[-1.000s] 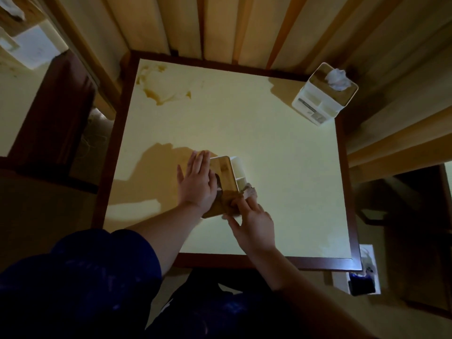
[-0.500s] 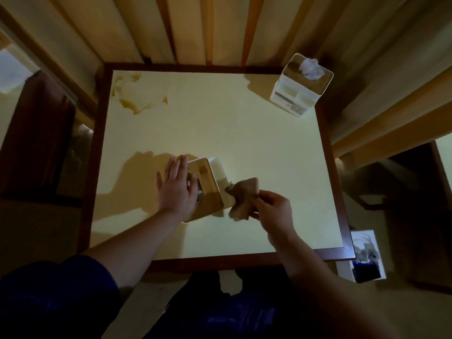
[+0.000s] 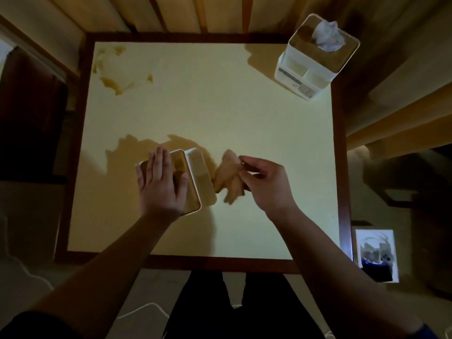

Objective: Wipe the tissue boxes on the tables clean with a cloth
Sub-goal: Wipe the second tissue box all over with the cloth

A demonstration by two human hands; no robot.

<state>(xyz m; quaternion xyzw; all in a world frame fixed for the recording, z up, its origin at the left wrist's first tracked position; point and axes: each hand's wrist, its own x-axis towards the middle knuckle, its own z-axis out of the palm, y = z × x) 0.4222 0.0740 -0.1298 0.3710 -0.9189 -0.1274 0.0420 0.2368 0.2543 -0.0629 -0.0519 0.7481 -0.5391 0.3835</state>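
Legs: dark trousers [image 3: 210, 304] at the bottom centre of the frame, just below the table's near edge
Table: square pale-yellow table with a dark brown wooden border [image 3: 220, 261], filling the middle of the frame
Left hand: left hand [image 3: 160, 185] lies flat with straight fingers on top of the near box, left of centre, thumb out to the right; it curls round nothing
Near box: white rectangular tissue box with a light wooden lid [image 3: 194, 177], under the left hand, its white side wall facing right
Right hand: right hand [image 3: 265, 181], right of centre, pinches the cloth between thumb and fingertips
Cloth: crumpled tan cloth [image 3: 230, 178] hangs blurred from the right hand, just beside the near box's right side; whether it touches the box cannot be told
Stain: brownish patch [image 3: 117, 77] on the tabletop, upper left
Far box: second white tissue box with a wooden lid [image 3: 315, 59], upper right corner of the table, a white tissue [image 3: 327, 36] sticking up from it
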